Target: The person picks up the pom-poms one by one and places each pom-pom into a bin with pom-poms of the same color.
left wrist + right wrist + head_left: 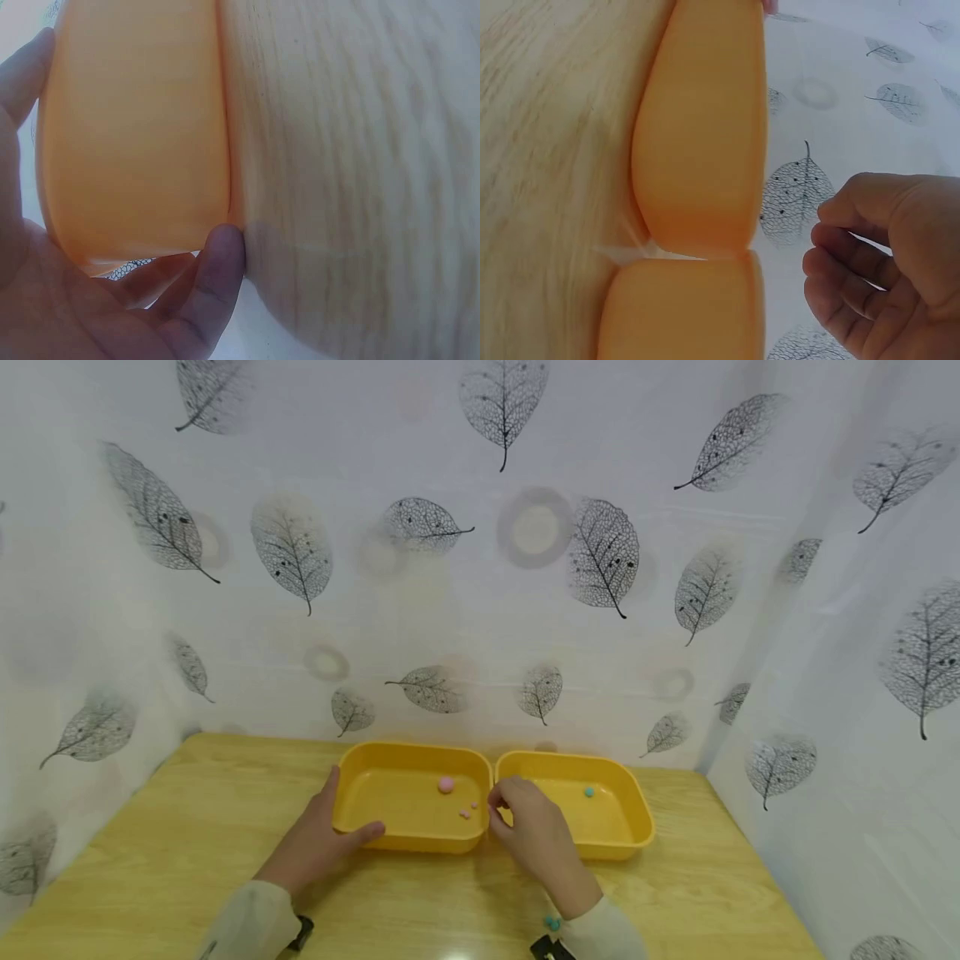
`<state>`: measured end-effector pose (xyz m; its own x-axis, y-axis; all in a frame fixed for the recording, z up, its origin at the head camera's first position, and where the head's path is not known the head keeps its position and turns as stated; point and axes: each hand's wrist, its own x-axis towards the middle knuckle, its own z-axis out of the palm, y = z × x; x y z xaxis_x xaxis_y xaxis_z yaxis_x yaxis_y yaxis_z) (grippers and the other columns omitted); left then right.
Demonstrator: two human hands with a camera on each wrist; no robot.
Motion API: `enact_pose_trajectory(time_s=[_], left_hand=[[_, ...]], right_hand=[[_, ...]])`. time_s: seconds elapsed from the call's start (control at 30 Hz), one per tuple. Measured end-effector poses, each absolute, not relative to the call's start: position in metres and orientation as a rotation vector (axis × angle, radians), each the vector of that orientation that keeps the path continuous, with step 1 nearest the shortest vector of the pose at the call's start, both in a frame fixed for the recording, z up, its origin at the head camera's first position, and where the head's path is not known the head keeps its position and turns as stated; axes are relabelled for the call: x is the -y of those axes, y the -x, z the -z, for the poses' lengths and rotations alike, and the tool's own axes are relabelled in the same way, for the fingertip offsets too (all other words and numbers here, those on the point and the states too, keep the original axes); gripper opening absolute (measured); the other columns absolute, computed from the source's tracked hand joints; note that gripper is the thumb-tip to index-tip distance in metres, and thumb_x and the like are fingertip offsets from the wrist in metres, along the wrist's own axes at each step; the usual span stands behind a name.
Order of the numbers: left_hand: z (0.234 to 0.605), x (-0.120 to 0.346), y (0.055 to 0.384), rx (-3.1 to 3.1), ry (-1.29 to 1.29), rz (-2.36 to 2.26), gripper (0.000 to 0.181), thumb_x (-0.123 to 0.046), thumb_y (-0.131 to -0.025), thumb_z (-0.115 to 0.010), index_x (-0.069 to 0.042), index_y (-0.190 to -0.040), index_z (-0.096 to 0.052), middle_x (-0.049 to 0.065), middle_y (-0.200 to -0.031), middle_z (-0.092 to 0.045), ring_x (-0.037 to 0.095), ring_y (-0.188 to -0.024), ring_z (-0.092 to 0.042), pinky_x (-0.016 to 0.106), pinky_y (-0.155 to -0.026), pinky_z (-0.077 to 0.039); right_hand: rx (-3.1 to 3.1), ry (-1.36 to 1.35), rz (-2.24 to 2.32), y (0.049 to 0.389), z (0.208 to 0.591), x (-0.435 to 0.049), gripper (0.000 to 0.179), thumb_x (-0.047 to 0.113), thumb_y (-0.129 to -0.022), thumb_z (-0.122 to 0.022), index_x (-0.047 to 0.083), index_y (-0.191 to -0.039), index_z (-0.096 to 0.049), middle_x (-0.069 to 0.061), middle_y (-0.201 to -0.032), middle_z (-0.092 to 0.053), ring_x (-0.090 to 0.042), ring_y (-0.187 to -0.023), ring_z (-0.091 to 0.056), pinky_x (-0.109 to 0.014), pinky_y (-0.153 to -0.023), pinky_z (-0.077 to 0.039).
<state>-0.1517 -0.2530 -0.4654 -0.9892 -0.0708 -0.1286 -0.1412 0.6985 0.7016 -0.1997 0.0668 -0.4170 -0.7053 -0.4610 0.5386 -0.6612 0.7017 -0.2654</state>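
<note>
My left hand (324, 835) grips the left end of a yellow plastic tray (408, 842), its thumb at the front rim. In the left wrist view, other fingers (223, 251) press the tray's end wall low down by the table. Inside this tray lie a larger pink ball (446, 785) and several tiny pink pieces (466, 815). Above the neighbouring rims hovers my right hand (536, 831), thumb and index fingertips drawn together; I cannot tell whether something tiny is between them. A second yellow tray (600, 850) behind it holds a small teal ball (589, 792).
Small teal pieces (552, 923) lie on the wood-grain table (420, 910) near my right sleeve. Both trays stand side by side near the table's back edge. A white leaf-print curtain (465, 635) hangs behind and along the sides.
</note>
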Motion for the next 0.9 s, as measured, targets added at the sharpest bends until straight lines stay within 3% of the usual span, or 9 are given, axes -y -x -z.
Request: enact_pose_trajectory(time_s=[0.3, 0.77, 0.9], left_hand=[[0.465, 0.254, 0.151, -2.806, 0.179, -1.182, 0.128, -0.072, -0.088, -0.066, -0.010, -0.164, 0.017, 0.033, -0.168, -0.007, 0.056, -0.150, -0.018, 0.071, -0.117, -0.025], [0.463, 0.253, 0.153, -2.813, 0.199, -1.172, 0.129, -0.072, -0.088, -0.067, -0.009, -0.164, 0.016, 0.034, -0.167, -0.007, 0.056, -0.150, -0.020, 0.070, -0.118, -0.025], [0.465, 0.252, 0.153, -2.808, 0.202, -1.184, 0.129, -0.073, -0.087, -0.067, -0.010, -0.164, 0.015, 0.033, -0.168, -0.007, 0.056, -0.150, -0.020, 0.070, -0.118, -0.025]], right_hand=[[2.571, -0.855, -0.554, 0.227, 0.414, -0.053, 0.017, 0.006, -0.088, -0.077, 0.016, -0.087, -0.064, 0.001, -0.086, -0.067, -0.015, -0.075, -0.060, -0.032, -0.063, -0.052], [2.630, -1.185, -0.080, 0.284, 0.424, -0.021, 0.018, 0.002, -0.083, -0.076, 0.016, -0.078, -0.066, 0.002, -0.075, -0.065, -0.019, -0.069, -0.059, -0.034, -0.065, -0.050], [2.696, -1.207, 0.123, 0.288, 0.426, -0.012, 0.020, 0.014, -0.082, -0.082, 0.019, -0.074, -0.065, 0.005, -0.074, -0.068, -0.017, -0.068, -0.059, -0.032, -0.070, -0.044]])
